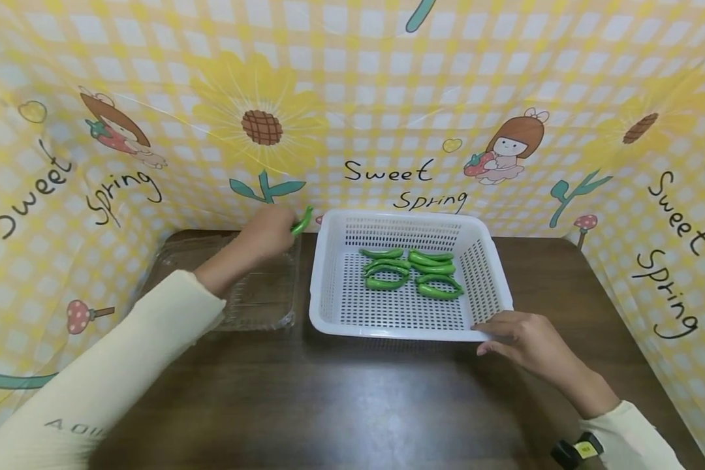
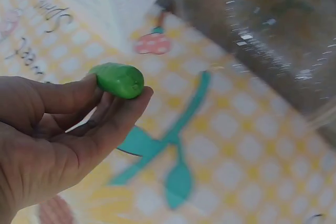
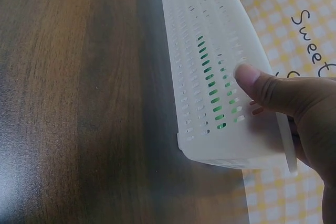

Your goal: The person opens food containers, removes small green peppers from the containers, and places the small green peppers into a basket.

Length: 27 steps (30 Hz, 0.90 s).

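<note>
My left hand [image 1: 268, 230] pinches a green chili pepper [image 1: 301, 222] between thumb and fingers, above the far side of the clear plastic tray, left of the basket. The left wrist view shows the pepper's [image 2: 121, 80] blunt end up close. My right hand [image 1: 531, 343] holds the near right corner of a white perforated basket [image 1: 399, 333]. Seen from the right wrist, the thumb [image 3: 249, 77] presses the basket's outer wall while the other fingers reach over the rim, mostly hidden. Several green peppers [image 1: 438, 292] lie in two groups on the basket floor.
The clear plastic tray [image 1: 261, 297] sits left of the basket on a dark wooden table [image 1: 376, 405]. Yellow checked cloth [image 1: 364, 85] with printed flowers and lettering stands behind and on both sides of the table.
</note>
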Tool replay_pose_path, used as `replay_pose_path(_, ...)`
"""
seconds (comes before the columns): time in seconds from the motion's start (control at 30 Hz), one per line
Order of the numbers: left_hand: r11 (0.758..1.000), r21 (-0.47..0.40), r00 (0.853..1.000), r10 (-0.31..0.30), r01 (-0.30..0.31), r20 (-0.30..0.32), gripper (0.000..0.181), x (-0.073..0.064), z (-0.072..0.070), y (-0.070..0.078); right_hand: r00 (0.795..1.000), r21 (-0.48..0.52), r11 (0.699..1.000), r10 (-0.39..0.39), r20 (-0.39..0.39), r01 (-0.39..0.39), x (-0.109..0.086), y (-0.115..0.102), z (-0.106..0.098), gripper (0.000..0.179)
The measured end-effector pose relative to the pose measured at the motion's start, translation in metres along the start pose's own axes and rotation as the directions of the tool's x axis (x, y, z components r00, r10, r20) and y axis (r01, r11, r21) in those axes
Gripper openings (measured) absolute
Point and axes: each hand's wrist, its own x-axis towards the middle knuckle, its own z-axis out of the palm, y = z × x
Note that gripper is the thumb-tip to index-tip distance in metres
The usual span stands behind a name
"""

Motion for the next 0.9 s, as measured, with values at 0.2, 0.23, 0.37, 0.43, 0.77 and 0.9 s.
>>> replay_pose_path(0.2, 0.997, 0.046, 0.997, 0.063, -0.066, 0.051, 0.02, 0.027, 0.013, 0.065, 1.0, -0.003, 1.0, 0.007, 0.007, -0.007, -0.002, 0.002, -0.001, 0.039)
replay_pose_path(0.23, 0.995, 0.06, 0.995, 0.071, -0.075, 0.069, 0.022, 0.031, 0.016, 0.076, 1.0, -0.004, 1.0, 0.013, 0.014, -0.013, -0.002, 0.002, -0.001, 0.038)
replay_pose_path(0.37, 0.981, 0.108, 0.981, 0.144, -0.158, 0.131, 0.025, 0.044, 0.031, 0.108, 0.999, -0.01, 1.0, 0.024, 0.032, -0.024, -0.002, 0.002, -0.001, 0.038)
replay_pose_path(0.43, 0.977, 0.108, 0.972, 0.167, -0.187, 0.165, 0.02, 0.049, 0.039, 0.119, 0.999, -0.012, 1.0, 0.023, 0.039, -0.022, 0.0, 0.002, -0.001, 0.037)
replay_pose_path(0.77, 0.96, 0.154, 0.928, 0.174, -0.235, 0.33, 0.016, 0.057, 0.096, 0.139, 0.998, -0.031, 0.999, 0.043, 0.048, -0.042, 0.0, 0.001, -0.002, 0.036)
replay_pose_path(0.9, 0.941, 0.19, 0.91, 0.197, -0.28, 0.365, 0.014, 0.056, 0.114, 0.139, 0.998, -0.026, 0.999, 0.045, 0.044, -0.044, 0.0, 0.001, -0.001, 0.036)
